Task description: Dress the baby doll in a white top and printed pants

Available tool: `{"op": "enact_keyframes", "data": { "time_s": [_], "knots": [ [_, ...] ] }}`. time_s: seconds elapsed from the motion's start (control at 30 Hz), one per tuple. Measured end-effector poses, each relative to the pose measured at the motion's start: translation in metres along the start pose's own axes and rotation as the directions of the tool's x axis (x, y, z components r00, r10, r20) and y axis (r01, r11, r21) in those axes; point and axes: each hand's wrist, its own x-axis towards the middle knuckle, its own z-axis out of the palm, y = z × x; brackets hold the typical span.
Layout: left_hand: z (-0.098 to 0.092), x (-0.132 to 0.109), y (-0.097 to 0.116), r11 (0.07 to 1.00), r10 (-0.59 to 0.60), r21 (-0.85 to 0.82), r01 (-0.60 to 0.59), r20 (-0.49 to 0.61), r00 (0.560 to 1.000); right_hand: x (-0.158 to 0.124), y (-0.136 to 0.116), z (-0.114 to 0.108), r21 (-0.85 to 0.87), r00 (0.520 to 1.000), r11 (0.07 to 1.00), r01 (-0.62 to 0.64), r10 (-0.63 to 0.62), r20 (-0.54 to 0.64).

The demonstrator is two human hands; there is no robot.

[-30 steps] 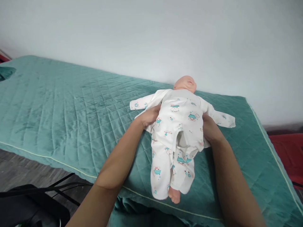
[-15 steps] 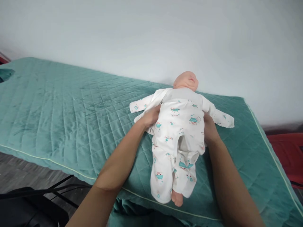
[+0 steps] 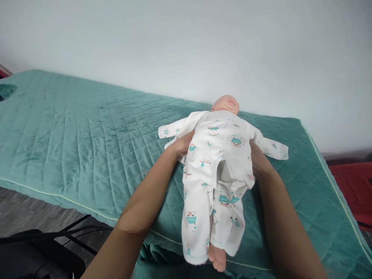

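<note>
A baby doll [image 3: 225, 104] lies on its back across the green quilted bed, its head toward the wall. It wears a white printed top [image 3: 198, 117] with the sleeves spread out and white printed trousers [image 3: 197, 217] pulled high over the belly. Bare toes [image 3: 217, 259] poke out of one trouser leg. My left hand [image 3: 185, 144] grips the doll's side at the left of the trunk, while my right hand [image 3: 258, 159] holds the opposite side. The fingers of both hands are largely hidden behind the body and cloth. The trunk appears raised between them.
The green quilted cover [image 3: 87, 135] stretches far to the left, with a hole near its far end. A pale wall [image 3: 174, 46] runs along the back. A red chair [image 3: 351, 190] stands at the right, and a black object [image 3: 35, 255] with cables sits lower left.
The doll's trunk and hips have come up and toward me between my hands. Its head has tipped back and lower, and its feet hang nearer the front edge.
</note>
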Motion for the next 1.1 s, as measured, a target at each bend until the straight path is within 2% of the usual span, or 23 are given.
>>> {"op": "enact_keyframes", "data": {
  "time_s": [0.07, 0.13, 0.37, 0.57, 0.77, 1.0, 1.1],
  "knots": [
    [0.002, 0.001, 0.002, 0.999, -0.033, -0.037, 0.036, 0.093, 0.995, 0.002, 0.006, -0.002, 0.004, 0.999, 1.0, -0.015, 0.015, 0.033],
    [0.005, 0.001, 0.006, 0.996, -0.052, -0.065, 0.062, 0.14, 0.989, 0.004, 0.011, -0.005, 0.007, 0.998, 1.0, -0.001, 0.0, 0.07],
    [0.009, -0.002, 0.019, 0.999, -0.054, 0.01, 0.053, 0.089, 0.995, 0.006, 0.016, -0.006, 0.062, 0.992, 0.996, 0.064, -0.07, 0.102],
    [0.015, 0.003, 0.016, 0.991, -0.087, -0.098, 0.089, 0.033, 0.996, 0.007, 0.015, -0.003, 0.038, 0.995, 0.994, 0.1, -0.1, 0.0],
    [0.02, 0.005, 0.015, 0.979, -0.121, -0.172, 0.11, -0.05, 0.991, 0.01, 0.019, -0.004, -0.092, 0.977, 0.982, 0.165, -0.176, -0.125],
    [0.018, 0.003, 0.011, 0.999, -0.026, -0.029, 0.024, -0.069, 0.997, 0.011, 0.021, -0.004, -0.224, 0.949, 0.965, 0.14, -0.195, -0.247],
    [0.014, 0.004, 0.008, 0.997, 0.056, 0.047, -0.054, -0.061, 0.997, 0.013, 0.023, -0.008, -0.36, 0.945, 0.931, 0.065, -0.174, -0.279]
  ]
}}
